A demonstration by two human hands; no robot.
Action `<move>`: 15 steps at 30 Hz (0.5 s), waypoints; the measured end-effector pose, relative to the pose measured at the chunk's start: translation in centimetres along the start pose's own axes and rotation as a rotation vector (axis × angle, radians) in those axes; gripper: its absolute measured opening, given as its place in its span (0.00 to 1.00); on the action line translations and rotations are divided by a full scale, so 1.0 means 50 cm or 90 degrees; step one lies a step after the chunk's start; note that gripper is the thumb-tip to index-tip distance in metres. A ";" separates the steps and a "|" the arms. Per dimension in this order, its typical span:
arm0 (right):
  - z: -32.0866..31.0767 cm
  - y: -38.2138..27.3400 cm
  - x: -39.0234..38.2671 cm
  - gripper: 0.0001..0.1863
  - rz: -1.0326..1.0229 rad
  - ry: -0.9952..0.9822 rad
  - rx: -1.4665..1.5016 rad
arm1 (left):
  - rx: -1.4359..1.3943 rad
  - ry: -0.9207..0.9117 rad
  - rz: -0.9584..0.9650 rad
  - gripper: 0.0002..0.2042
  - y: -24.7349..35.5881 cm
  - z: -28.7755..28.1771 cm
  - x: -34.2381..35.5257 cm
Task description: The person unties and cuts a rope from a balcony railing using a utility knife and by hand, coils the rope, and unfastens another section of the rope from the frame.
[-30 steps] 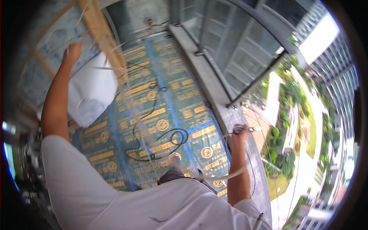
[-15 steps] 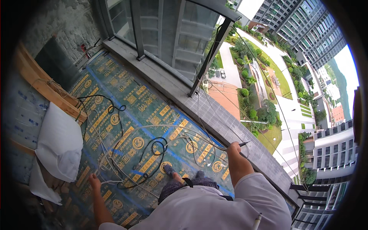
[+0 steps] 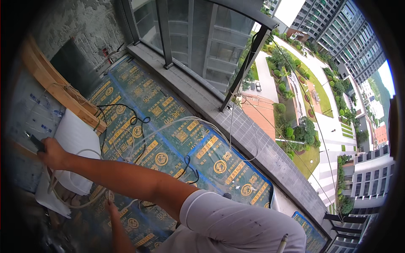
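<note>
My right arm reaches across to the left. My right hand [image 3: 54,155] is closed round the dark, handle-like end of a cable [image 3: 37,143], which has a small metal tip. A pale grey cable [image 3: 185,119] loops over the floor toward the ledge, and more of it hangs in loops near my hands. Lower down, my left hand [image 3: 111,206] is closed on a strand of this pale cable; its fingers are partly hard to make out. A white sheet [image 3: 78,135] hangs over the stack just beyond my right hand.
Wooden beams [image 3: 69,95] lie on the left stack. Green printed floor covering [image 3: 158,139] with blue tape bears a black cable [image 3: 137,119]. Along the right runs a low tiled ledge [image 3: 249,139], with a dark-framed glass railing [image 3: 168,46] farther back and a long drop outside.
My right hand has swung from beside the ledge to the far left with the cable end, drawing the pale cable along. My left hand has moved slightly right and down.
</note>
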State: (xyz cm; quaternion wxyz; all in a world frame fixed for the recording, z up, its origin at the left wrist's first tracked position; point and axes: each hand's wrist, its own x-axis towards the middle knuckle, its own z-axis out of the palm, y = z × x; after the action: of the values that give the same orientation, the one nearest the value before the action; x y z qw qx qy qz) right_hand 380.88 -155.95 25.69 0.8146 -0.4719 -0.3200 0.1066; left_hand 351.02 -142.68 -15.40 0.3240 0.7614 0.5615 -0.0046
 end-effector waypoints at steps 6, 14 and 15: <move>-0.308 0.242 -0.120 0.19 0.272 0.059 -0.191 | -0.162 -0.045 -0.137 0.23 -0.065 -0.097 0.100; -0.959 0.152 -0.916 0.22 0.767 0.416 -0.405 | 0.407 -0.182 0.155 0.25 -0.062 0.026 -0.060; -1.004 0.086 -1.019 0.23 0.816 0.451 -0.536 | 0.884 -0.369 0.233 0.23 -0.096 0.061 -0.052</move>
State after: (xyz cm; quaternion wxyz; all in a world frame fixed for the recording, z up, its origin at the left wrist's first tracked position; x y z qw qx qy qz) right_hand 373.29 -213.06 -16.89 0.4051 -0.8319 0.2706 0.2658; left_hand 347.03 -145.65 -19.20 -0.0980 0.8390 0.1883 -0.5010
